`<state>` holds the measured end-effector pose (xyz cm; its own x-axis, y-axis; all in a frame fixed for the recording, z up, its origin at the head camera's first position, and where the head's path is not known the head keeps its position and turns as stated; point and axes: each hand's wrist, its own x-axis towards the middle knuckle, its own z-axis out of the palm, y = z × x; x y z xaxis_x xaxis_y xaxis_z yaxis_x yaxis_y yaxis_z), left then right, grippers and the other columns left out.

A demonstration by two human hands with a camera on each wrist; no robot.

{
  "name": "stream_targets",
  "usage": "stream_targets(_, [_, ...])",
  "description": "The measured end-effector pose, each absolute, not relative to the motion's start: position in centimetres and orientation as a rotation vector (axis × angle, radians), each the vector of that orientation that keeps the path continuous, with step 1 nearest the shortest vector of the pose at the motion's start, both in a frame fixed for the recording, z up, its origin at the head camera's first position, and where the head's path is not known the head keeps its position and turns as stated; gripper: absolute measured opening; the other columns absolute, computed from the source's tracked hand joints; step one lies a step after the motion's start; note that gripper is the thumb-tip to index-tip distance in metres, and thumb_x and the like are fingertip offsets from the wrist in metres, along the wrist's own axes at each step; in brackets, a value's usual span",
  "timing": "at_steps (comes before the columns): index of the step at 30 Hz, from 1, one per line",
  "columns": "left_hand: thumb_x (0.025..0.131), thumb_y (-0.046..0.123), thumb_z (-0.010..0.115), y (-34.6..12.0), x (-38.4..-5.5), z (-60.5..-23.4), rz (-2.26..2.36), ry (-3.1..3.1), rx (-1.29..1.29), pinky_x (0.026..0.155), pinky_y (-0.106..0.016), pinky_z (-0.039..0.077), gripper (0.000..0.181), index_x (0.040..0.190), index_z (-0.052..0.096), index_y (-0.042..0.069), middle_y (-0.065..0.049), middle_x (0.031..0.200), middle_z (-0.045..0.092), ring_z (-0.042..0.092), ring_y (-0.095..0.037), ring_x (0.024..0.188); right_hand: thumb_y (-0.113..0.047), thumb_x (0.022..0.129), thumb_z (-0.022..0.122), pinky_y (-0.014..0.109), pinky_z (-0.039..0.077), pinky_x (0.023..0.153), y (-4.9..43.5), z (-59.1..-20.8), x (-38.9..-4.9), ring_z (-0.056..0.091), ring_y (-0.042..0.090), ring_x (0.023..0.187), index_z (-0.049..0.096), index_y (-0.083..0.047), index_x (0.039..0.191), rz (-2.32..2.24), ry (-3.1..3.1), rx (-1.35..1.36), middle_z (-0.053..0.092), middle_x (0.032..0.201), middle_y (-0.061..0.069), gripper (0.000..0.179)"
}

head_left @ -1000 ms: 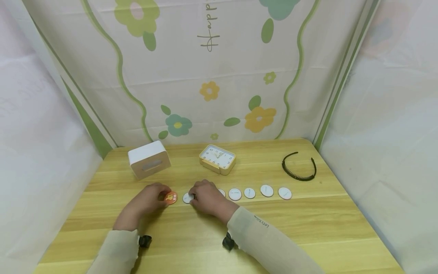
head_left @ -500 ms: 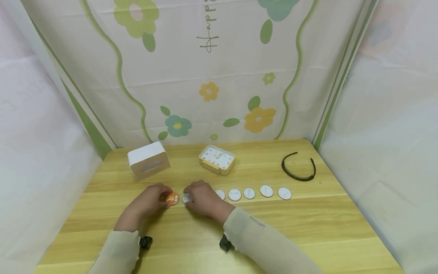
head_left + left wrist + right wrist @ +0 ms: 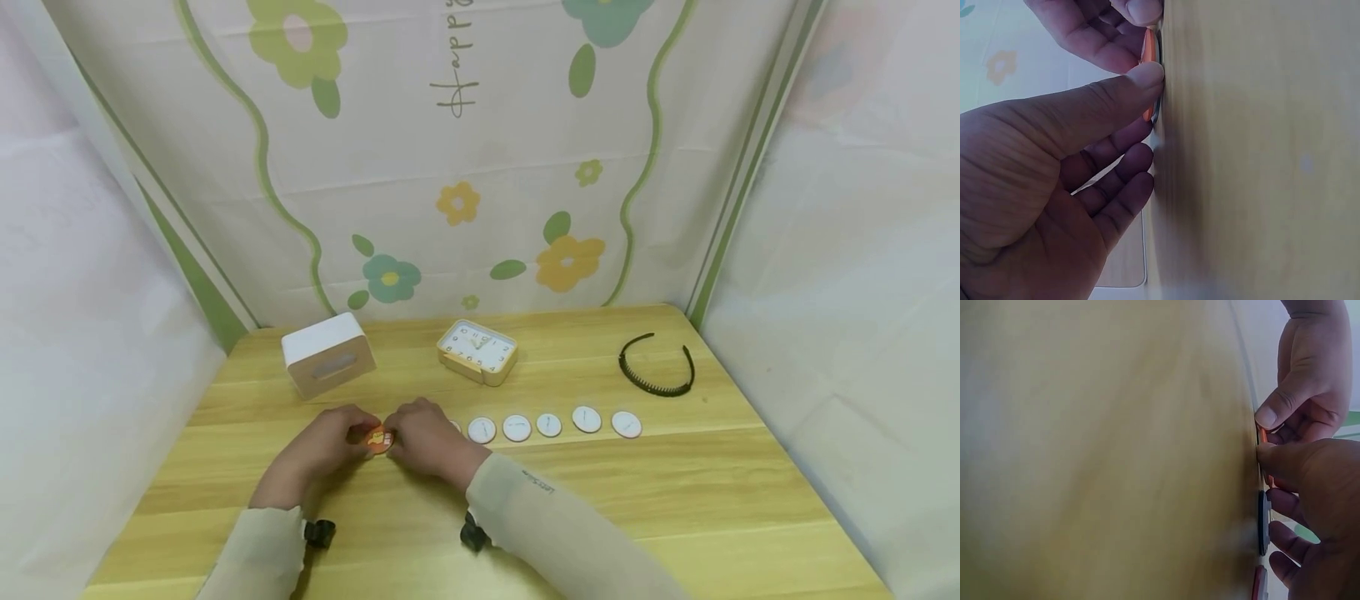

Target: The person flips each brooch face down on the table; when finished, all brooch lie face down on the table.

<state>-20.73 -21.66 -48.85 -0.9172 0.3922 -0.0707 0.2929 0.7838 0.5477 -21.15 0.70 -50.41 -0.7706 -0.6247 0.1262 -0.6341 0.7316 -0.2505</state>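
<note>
A round orange button badge (image 3: 380,439) with yellow and white print lies at the left end of a row of badges. My left hand (image 3: 330,442) pinches its left edge between thumb and fingers. From the other side my right hand (image 3: 427,442) holds its right edge, the thumb on the rim in the right wrist view. Seen edge-on in the left wrist view, the orange badge (image 3: 1149,47) sits right at the tabletop. A dark-rimmed badge (image 3: 1264,522) lies just under the right hand's fingers, hidden in the head view.
Several white-faced badges, such as one badge (image 3: 517,427), continue the row to the right. Behind stand a white-topped tissue box (image 3: 330,357) and a yellow alarm clock (image 3: 477,350). A black headband (image 3: 656,387) lies at the back right. A printed curtain (image 3: 510,167) backs the table (image 3: 600,517).
My right hand has moved left, off a white badge and onto the orange one's right edge. The left hand keeps its hold, and the orange badge has shifted slightly right.
</note>
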Motion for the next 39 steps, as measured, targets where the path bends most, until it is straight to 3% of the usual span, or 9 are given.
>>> stream_targets(14, [0.091,0.021,0.091,-22.6,-21.1,-49.3,0.879,2.759,0.573,0.108,-0.054,0.054,0.035,0.123,0.079,0.018,0.003,0.121,0.075,0.068,-0.025,0.12,-0.043,0.103,0.075,0.031,0.049,0.102,0.0,-50.4,-21.0,0.061,0.012,0.107,0.081,-0.026,0.125,0.405,-2.929,1.019,0.076,0.117,-0.01,0.028])
stream_targets(19, [0.091,0.019,0.09,-23.0,-21.3,-49.5,0.92,2.708,0.563,0.11,-0.056,0.053,0.037,0.125,0.078,0.018,0.002,0.125,0.075,0.067,-0.028,0.125,-0.043,0.104,0.073,0.034,0.049,0.103,0.0,-50.5,-21.1,0.062,0.014,0.113,0.081,-0.029,0.126,0.344,-2.934,1.02,0.076,0.125,-0.011,0.027])
stream_targets(30, [0.099,0.024,0.082,-23.0,-21.2,-49.0,0.901,2.701,0.583,0.105,-0.052,0.057,0.029,0.127,0.079,0.019,0.003,0.122,0.076,0.07,-0.024,0.119,-0.04,0.109,0.067,0.038,0.051,0.104,0.1,-50.2,-20.9,0.064,0.015,0.116,0.079,-0.028,0.133,0.277,-2.907,1.069,0.075,0.129,-0.01,0.029])
stream_targets(35, [0.107,0.024,0.071,-23.5,-21.3,-49.0,0.907,2.743,0.592,0.105,-0.054,0.057,0.018,0.121,0.083,0.023,0.003,0.12,0.079,0.072,-0.026,0.119,-0.033,0.114,0.056,0.039,0.053,0.101,0.2,-50.5,-21.2,0.067,0.015,0.107,0.079,-0.031,0.133,0.354,-2.895,1.034,0.081,0.118,-0.01,0.029])
stream_targets(39, [0.109,0.021,0.067,-23.5,-21.6,-49.3,0.897,2.783,0.586,0.104,-0.056,0.058,0.019,0.116,0.085,0.024,-0.001,0.12,0.081,0.074,-0.03,0.118,-0.03,0.114,0.056,0.037,0.054,0.097,0.3,-50.5,-21.2,0.067,0.015,0.097,0.081,-0.031,0.129,0.41,-2.898,0.983,0.082,0.107,-0.009,0.028])
